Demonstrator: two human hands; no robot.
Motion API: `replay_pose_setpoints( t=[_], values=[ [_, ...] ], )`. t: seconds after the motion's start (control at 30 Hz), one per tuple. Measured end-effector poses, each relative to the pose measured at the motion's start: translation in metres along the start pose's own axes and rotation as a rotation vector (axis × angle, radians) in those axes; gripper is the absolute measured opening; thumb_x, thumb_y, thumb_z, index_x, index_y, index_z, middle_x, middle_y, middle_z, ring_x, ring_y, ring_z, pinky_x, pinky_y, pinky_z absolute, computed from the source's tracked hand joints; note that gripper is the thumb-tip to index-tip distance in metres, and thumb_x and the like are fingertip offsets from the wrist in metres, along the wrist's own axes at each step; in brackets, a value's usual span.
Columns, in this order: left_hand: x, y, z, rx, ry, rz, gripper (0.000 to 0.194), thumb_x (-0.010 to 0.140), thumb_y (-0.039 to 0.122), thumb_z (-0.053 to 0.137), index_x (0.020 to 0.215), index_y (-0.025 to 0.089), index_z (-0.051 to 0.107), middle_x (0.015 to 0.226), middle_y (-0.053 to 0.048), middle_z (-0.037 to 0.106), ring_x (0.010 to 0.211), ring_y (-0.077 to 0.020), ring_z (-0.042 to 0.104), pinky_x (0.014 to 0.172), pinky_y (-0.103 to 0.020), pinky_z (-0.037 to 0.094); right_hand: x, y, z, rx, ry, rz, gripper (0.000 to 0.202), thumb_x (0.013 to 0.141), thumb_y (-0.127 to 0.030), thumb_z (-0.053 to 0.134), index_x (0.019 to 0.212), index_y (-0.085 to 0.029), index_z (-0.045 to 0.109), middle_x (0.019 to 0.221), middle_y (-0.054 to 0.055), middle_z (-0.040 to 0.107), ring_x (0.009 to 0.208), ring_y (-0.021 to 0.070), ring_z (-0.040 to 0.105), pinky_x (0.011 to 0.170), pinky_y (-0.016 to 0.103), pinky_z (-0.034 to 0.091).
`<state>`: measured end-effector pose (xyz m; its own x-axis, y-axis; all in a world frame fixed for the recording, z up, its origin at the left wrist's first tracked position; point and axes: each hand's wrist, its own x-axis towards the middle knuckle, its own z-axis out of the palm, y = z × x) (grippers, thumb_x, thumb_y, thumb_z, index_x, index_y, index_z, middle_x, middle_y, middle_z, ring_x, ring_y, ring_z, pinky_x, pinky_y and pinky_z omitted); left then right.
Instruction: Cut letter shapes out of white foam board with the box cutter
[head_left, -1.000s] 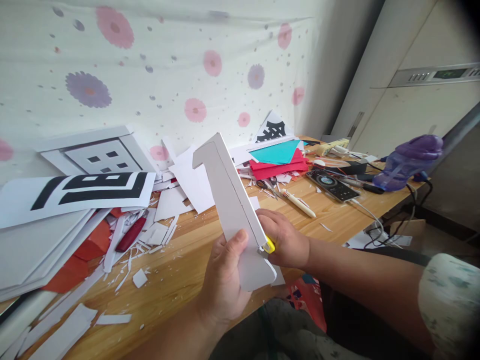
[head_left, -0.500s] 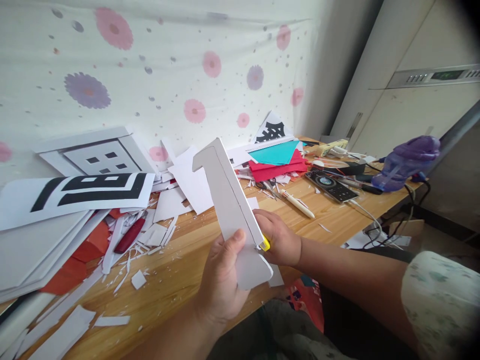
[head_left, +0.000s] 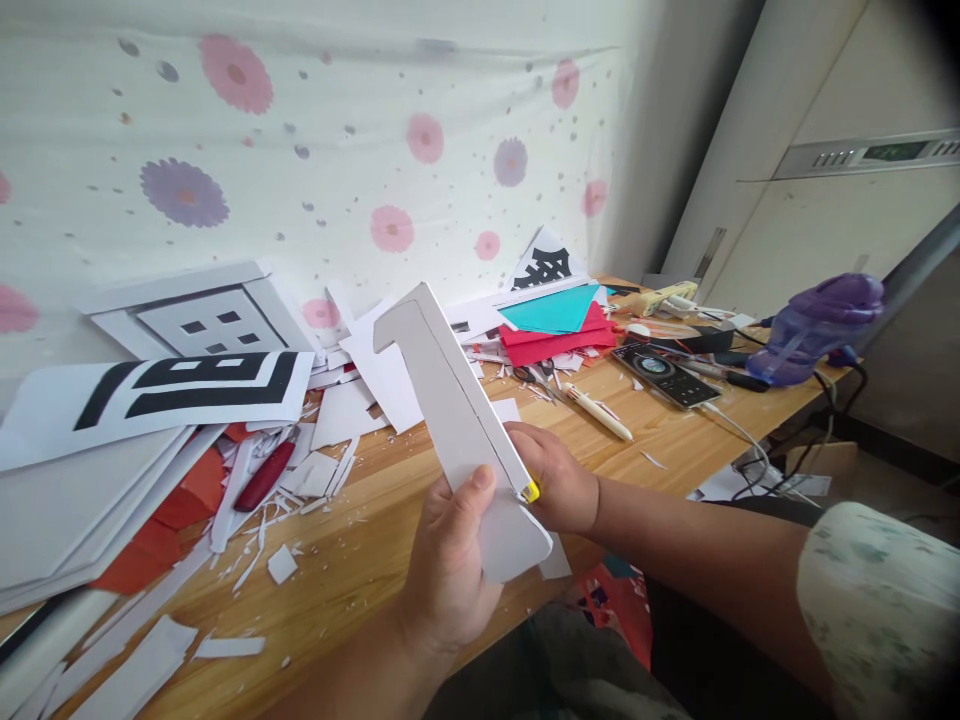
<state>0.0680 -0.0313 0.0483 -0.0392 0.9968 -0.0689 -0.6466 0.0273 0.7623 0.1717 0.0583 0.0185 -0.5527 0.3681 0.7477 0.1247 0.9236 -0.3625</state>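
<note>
Head view: my left fingers (head_left: pixel 471 492) are gripping the foam board (head_left: pixel 442 390), leaning upper left; my right fingers (head_left: pixel 531 438) are clasping the yellow cutter (head_left: pixel 532 491) at its right edge.

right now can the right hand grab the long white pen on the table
Probably not without letting go first: the right hand seems closed around a yellow-tipped tool at the light grey board. Otherwise the way looks free: the long white pen lies close by, nothing on top.

A white cloth (head_left: pixel 300 180) with pink and purple flowers covers the wall. At right there stands a pale cabinet (head_left: pixel 862 230).
</note>
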Motion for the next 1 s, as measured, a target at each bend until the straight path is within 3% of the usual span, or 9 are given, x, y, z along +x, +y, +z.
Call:
replay_pose_setpoints(
  t=[0.57, 0.7, 0.83, 1.0],
  values=[
    [-0.001, 0.005, 0.001, 0.053, 0.068, 0.048, 0.021, 0.076, 0.036, 0.062, 0.075, 0.015, 0.061, 0.054, -0.001, 0.058, 0.043, -0.0118, 0.053, 0.041, -0.020, 0.043, 0.006, -0.002, 0.001, 0.067, -0.015, 0.010, 0.010, 0.077, -0.024, 0.050, 0.074, -0.021, 0.041, 0.068, 0.002, 0.053, 0.061, 0.0145, 0.051, 0.055, 0.025, 0.042],
    [-0.002, 0.010, 0.006, 0.003, 0.093, -0.048, 0.024, 0.073, 0.039, 0.065, 0.069, 0.016, 0.058, 0.050, 0.000, 0.057, 0.042, -0.0127, 0.054, 0.041, -0.021, 0.043, 0.005, -0.007, 0.002, 0.160, 0.017, 0.041, 0.012, 0.074, -0.018, 0.050, 0.069, -0.021, 0.039, 0.063, -0.001, 0.049, 0.055, 0.0119, 0.047, 0.051, 0.022, 0.039],
    [-0.005, 0.013, 0.010, -0.055, 0.095, -0.136, 0.028, 0.068, 0.041, 0.068, 0.066, 0.016, 0.057, 0.046, 0.001, 0.054, 0.038, -0.0125, 0.052, 0.032, -0.017, 0.033, 0.005, -0.011, 0.002, 0.300, -0.030, 0.099, 0.013, 0.073, -0.020, 0.051, 0.068, -0.021, 0.039, 0.062, -0.002, 0.047, 0.053, 0.0105, 0.045, 0.050, 0.021, 0.038],
    [-0.003, 0.014, 0.008, -0.026, 0.047, 0.028, 0.020, 0.074, 0.035, 0.066, 0.077, 0.015, 0.062, 0.056, 0.000, 0.060, 0.046, -0.0111, 0.054, 0.044, -0.020, 0.043, 0.014, -0.005, -0.010, 0.303, -0.143, 0.037, 0.014, 0.075, -0.021, 0.050, 0.067, -0.021, 0.038, 0.063, -0.001, 0.048, 0.056, 0.0116, 0.047, 0.053, 0.022, 0.039]
  ],
)
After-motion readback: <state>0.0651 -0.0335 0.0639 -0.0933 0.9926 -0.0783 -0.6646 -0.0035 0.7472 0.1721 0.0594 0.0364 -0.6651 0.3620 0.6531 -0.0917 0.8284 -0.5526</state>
